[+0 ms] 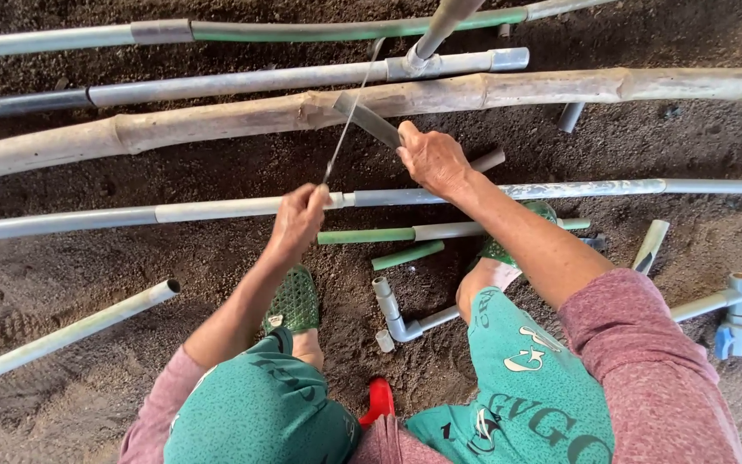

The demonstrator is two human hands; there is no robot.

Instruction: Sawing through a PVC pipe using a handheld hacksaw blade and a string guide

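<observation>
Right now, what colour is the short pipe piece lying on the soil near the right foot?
Green; the short pipe piece shows best in the head view.

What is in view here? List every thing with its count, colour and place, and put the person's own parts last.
Long pipes: about five, grey, some with green stretches, lying across the soil.
Bamboo pole: one, tan, across the upper part.
Short pipe pieces: several, green or grey, near the feet.
Elbow pipe: one, grey, between the feet.
Pipe with blue valve: one, right edge.
Saw blade: one thin metal strip, between the hands.
Red thing: one, bottom centre, kind unclear.
Soil: dark brown, everywhere.
Sandals: two, green, on the feet.
Trousers: green; sleeves pink.
Left hand: gripping the blade's lower end.
Right hand: holding a grey piece at the bamboo.
</observation>
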